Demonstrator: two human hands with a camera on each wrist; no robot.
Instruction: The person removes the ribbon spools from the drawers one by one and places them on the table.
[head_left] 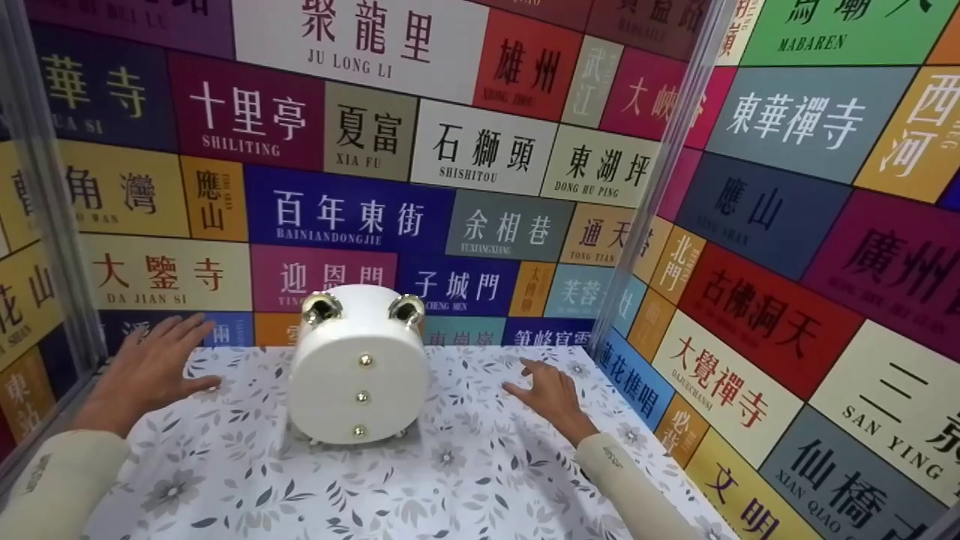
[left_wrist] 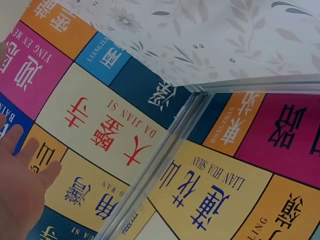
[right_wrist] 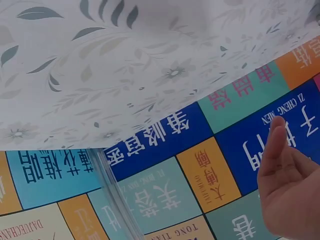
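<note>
A white rounded object (head_left: 358,382) with a smooth oval face stands on the table. Three gold studs run down its face, and two gold-rimmed dark rounds stick up from its top like eyes. To its left, my left hand (head_left: 154,367) hovers apart from it, fingers spread. On the other side my right hand (head_left: 551,394) is also apart from it, with loosely bent fingers and nothing in them. The left wrist view catches part of the left hand (left_wrist: 22,192) at its edge, and the right wrist view shows the right hand (right_wrist: 290,185); the white object appears in neither.
A white cloth with grey leaves and flowers (head_left: 450,457) covers the table. Colourful panels with Chinese place names (head_left: 349,214) wall it in at the back and sides. Clear vertical strips (head_left: 652,180) mark the two back corners.
</note>
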